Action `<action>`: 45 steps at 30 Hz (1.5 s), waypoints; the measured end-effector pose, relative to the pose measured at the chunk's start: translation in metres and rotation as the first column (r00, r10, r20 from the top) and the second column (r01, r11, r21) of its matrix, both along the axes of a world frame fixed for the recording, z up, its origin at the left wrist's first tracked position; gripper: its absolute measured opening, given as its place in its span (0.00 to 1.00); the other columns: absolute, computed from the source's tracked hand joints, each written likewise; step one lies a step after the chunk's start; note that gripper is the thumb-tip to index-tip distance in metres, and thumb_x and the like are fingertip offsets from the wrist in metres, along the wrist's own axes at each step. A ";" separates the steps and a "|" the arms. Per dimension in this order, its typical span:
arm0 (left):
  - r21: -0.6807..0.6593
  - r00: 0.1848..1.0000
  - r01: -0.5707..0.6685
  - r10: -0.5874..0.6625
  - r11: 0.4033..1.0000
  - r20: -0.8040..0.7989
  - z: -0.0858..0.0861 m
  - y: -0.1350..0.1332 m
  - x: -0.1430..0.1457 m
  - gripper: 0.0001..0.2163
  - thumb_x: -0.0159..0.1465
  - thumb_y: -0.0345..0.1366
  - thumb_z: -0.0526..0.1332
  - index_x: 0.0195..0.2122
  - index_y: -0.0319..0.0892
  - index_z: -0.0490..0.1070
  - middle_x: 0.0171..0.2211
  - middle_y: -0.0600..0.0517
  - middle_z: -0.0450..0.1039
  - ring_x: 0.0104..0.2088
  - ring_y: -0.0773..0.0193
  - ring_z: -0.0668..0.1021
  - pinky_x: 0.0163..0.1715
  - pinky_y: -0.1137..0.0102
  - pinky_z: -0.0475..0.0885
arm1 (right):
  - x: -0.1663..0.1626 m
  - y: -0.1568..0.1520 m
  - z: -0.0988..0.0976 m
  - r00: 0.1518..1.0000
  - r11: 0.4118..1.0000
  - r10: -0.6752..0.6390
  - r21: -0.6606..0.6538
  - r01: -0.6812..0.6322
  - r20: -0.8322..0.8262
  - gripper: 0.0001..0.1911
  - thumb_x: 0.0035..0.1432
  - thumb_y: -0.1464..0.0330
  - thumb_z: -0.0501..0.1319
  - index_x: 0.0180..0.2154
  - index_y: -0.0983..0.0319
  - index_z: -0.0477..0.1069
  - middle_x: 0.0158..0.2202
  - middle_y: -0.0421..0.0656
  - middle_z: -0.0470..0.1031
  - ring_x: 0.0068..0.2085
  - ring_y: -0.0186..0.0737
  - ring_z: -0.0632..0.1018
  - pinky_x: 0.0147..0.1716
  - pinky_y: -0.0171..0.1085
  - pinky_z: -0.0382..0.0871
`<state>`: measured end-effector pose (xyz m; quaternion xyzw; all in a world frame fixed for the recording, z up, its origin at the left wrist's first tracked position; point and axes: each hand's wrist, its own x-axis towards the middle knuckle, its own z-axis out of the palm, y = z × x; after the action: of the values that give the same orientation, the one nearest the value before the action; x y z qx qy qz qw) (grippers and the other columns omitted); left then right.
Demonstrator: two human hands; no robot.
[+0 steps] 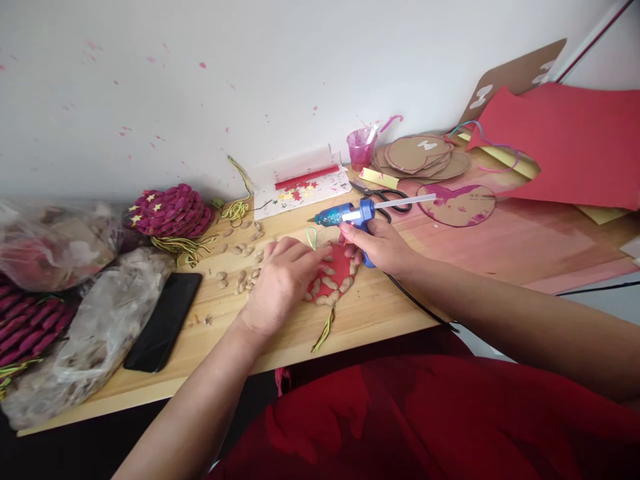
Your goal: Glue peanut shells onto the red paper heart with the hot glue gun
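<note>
A red card disc (339, 265), edged and dotted with peanuts in their shells (329, 283), lies flat on the wooden table. A green cord loop (311, 237) sticks out at its top, and a yellow-green tassel (325, 331) hangs from its bottom. My left hand (280, 280) bends over the disc's left side, fingers closed together at a peanut (327, 252); the fingertips are partly hidden. My right hand (380, 245) is wrapped round a blue glue gun (367, 212), its nozzle pointing left above the disc and a clear glue stick (405, 201) protruding behind.
Loose peanuts (243, 275), a black phone (164, 323) and plastic bags (113, 327) lie leftward. Purple-painted peanut pieces (173, 210) are stacked behind. Black scissors (395, 200), a pink cup (361, 148), cardboard discs (417, 153) and red card (585, 147) stand right. The gun's cord (420, 303) crosses the table's front edge.
</note>
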<state>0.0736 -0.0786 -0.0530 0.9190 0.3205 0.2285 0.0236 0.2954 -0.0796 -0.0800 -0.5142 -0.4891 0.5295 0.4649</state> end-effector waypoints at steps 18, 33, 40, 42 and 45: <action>-0.140 0.890 -0.453 0.438 0.881 -0.123 -0.001 -0.024 0.004 0.04 0.63 0.37 0.66 0.35 0.44 0.80 0.29 0.48 0.81 0.37 0.50 0.78 0.42 0.55 0.66 | 0.002 -0.003 0.007 0.998 0.999 0.035 0.037 -0.034 -0.046 0.23 0.58 0.48 0.67 0.32 0.61 0.71 0.28 0.42 0.75 0.25 0.35 0.78 0.19 0.31 0.71; -0.463 0.817 -0.495 0.575 0.735 0.040 0.008 -0.021 0.003 0.04 0.57 0.37 0.68 0.29 0.44 0.80 0.26 0.51 0.79 0.28 0.59 0.77 0.31 0.66 0.67 | 0.010 -0.015 0.024 0.994 0.985 0.107 0.134 -0.105 -0.010 0.26 0.60 0.44 0.63 0.32 0.61 0.72 0.24 0.41 0.75 0.22 0.34 0.75 0.21 0.34 0.69; -0.900 0.528 0.138 0.738 0.413 0.420 0.007 -0.013 -0.020 0.15 0.52 0.46 0.74 0.27 0.39 0.77 0.22 0.55 0.70 0.21 0.73 0.65 0.19 0.75 0.57 | 0.011 -0.025 0.029 0.950 0.938 0.300 0.207 -0.279 -0.081 0.24 0.65 0.46 0.60 0.33 0.60 0.72 0.27 0.42 0.75 0.29 0.38 0.78 0.25 0.34 0.71; -0.889 0.456 0.315 0.769 0.331 0.448 0.006 -0.013 -0.021 0.16 0.50 0.45 0.76 0.26 0.38 0.75 0.23 0.54 0.69 0.23 0.73 0.67 0.20 0.78 0.59 | 0.011 -0.027 0.029 0.938 0.919 0.344 0.225 -0.324 -0.053 0.23 0.66 0.47 0.60 0.34 0.61 0.72 0.27 0.42 0.74 0.29 0.38 0.78 0.26 0.34 0.71; -0.852 0.395 0.461 0.802 0.248 0.448 0.004 -0.013 -0.019 0.17 0.48 0.43 0.78 0.26 0.37 0.73 0.23 0.55 0.68 0.24 0.74 0.68 0.21 0.80 0.61 | 0.011 -0.029 0.028 0.932 0.901 0.363 0.257 -0.349 -0.005 0.22 0.67 0.49 0.59 0.32 0.61 0.71 0.28 0.43 0.75 0.28 0.36 0.77 0.25 0.34 0.70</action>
<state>0.0543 -0.0920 -0.0489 0.3563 0.4448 0.4337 0.6979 0.3060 -0.1081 -0.0524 -0.3387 -0.6254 0.5525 0.4346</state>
